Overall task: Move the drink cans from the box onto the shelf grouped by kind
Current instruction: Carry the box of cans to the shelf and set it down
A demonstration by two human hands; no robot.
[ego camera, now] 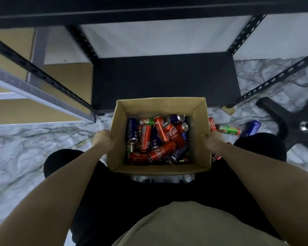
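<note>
Hands: left hand (106,140) grips the left wall of the box (201,153), right hand (212,141) grips the right wall.
Box: open, between the knees, in front of the shelf (165,80).
Cans (158,139): red, blue and green, jumbled inside the box.
Floor (34,144): marbled; three cans (229,130) lie right of the box.
Shelf: dark bottom board, bare.

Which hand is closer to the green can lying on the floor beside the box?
Right. The right hand grips the box wall just below-left of the green can; the left hand holds the opposite wall.
</note>
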